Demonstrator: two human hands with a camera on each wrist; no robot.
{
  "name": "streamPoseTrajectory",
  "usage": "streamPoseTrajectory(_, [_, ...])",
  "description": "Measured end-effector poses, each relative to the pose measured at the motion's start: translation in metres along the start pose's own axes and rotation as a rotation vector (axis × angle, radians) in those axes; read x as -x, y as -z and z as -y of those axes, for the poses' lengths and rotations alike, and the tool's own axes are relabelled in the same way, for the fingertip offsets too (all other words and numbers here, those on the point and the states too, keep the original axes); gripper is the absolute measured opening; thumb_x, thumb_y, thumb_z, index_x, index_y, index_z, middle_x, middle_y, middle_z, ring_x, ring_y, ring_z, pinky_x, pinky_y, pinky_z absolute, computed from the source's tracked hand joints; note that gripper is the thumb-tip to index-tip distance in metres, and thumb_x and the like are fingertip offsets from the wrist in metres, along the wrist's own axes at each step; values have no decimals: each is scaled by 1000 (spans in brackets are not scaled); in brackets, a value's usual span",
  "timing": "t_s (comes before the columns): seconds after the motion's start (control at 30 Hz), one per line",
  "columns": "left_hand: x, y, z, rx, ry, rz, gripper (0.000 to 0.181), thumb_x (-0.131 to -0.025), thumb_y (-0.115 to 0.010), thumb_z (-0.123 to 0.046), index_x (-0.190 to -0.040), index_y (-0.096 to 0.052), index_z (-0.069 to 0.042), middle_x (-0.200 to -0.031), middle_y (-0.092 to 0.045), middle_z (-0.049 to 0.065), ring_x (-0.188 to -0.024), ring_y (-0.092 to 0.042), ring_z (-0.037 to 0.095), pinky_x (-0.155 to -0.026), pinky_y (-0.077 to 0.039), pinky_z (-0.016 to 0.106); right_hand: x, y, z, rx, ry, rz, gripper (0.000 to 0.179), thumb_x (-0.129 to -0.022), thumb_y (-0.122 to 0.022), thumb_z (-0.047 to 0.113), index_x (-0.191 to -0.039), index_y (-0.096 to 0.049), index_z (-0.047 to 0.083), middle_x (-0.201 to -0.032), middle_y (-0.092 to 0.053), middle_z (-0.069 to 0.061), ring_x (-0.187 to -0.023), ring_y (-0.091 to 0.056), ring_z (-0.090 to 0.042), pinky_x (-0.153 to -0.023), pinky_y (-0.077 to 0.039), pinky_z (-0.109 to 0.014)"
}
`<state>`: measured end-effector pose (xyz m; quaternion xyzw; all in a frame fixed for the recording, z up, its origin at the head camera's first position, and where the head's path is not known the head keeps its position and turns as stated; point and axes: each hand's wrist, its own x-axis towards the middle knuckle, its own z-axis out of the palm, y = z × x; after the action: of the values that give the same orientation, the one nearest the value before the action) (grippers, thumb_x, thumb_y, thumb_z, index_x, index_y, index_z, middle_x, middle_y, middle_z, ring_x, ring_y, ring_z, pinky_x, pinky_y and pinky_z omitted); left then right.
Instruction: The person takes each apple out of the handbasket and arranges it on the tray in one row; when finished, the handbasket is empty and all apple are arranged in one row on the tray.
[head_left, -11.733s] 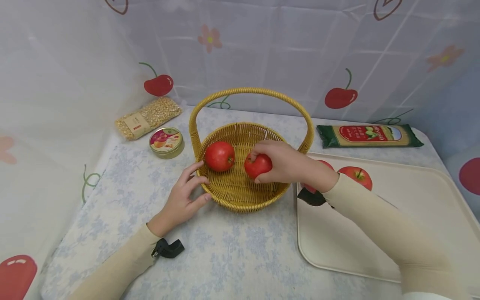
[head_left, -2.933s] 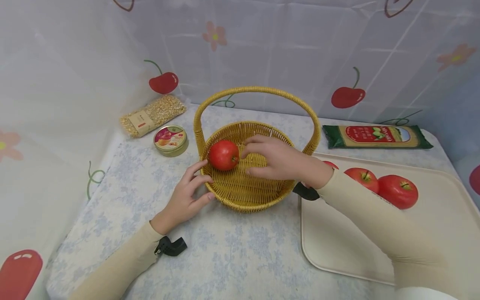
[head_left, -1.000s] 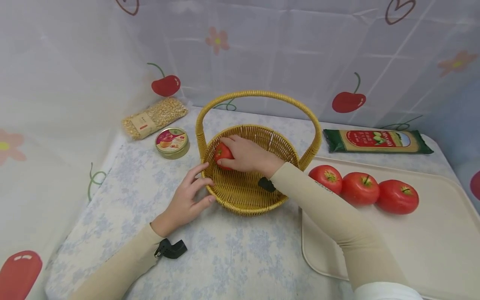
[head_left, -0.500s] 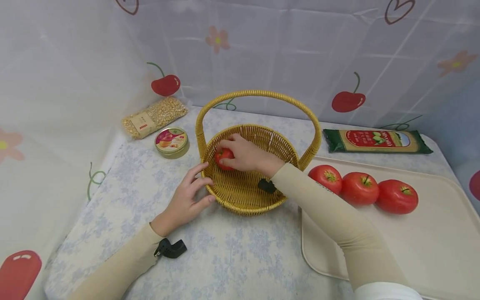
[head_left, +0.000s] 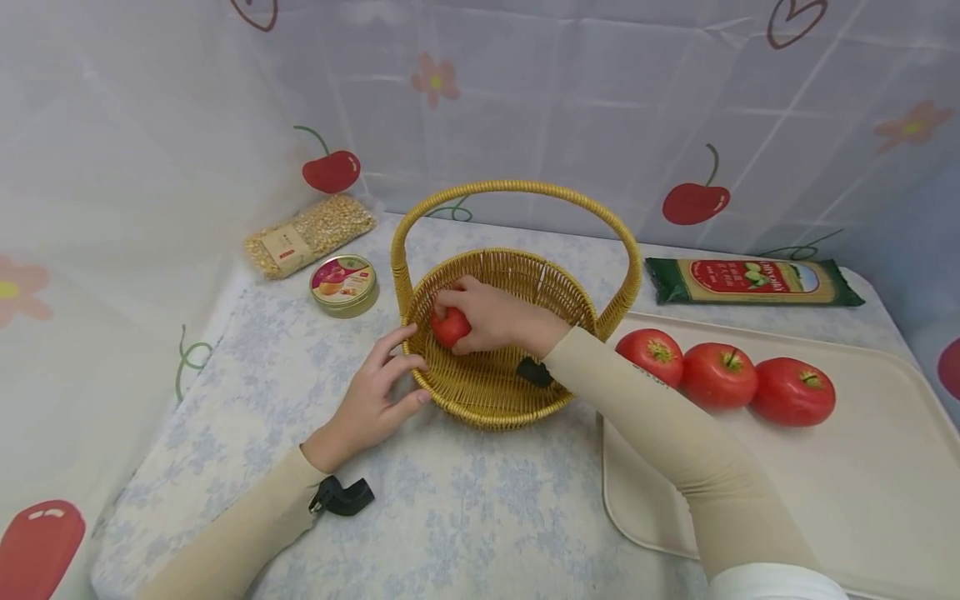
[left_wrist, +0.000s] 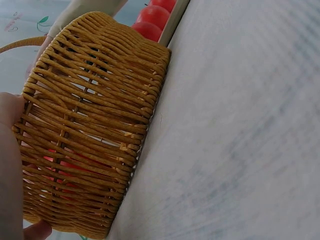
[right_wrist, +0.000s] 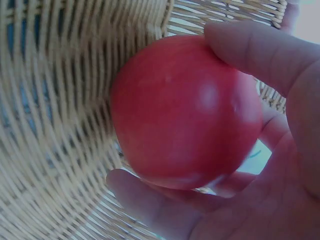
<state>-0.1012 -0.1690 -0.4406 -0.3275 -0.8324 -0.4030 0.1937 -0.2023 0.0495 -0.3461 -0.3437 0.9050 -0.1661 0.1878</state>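
In the head view, a golden wicker basket (head_left: 517,400) with a tall arched handle stands mid-table. My right hand (head_left: 495,318) reaches inside it and grips a red apple (head_left: 450,328) near the left wall. The right wrist view shows thumb and fingers around opposite sides of this apple (right_wrist: 185,110), close to the woven wall. My left hand (head_left: 372,400) rests its relaxed fingertips at the basket's left front rim. From the left wrist, the basket (left_wrist: 95,115) fills the left half, with red showing through the weave.
On the right lies a beige tray (head_left: 847,500) with three red apples (head_left: 722,377) in a row. Behind it is a green-ended noodle packet (head_left: 753,282). A round tin (head_left: 343,286) and a bag of grains (head_left: 309,236) sit at the back left.
Earlier two apples were in the basket; now one is there and three show on the tray. My right hand moved left onto the remaining apple, which has turned slightly. The left hand stayed.
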Motion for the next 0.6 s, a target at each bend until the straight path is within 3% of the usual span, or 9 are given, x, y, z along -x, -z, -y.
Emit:
streamPoseTrajectory(0.33, [0, 1, 0, 1, -6, -8, 58, -102, -47, -61, -110, -66, -8, -149, -45, 30, -124, -57, 45, -96, -51, 35, -1, -2, -3, -41, 21, -17, 41, -86, -82, 25, -120, -60, 18, -151, -42, -16, -126, -56, -30, -95, -56, -42])
streamPoseTrajectory(0.6, [0, 0, -1, -7, -6, -5, 60, -102, -46, -62, -109, -67, -7, -149, -46, 30, -125, -56, 46, -93, -52, 40, 0, -1, -4, -51, 49, -18, 42, -83, -83, 20, -119, -61, 18, -145, -48, -14, -128, -54, -29, -96, -55, -42])
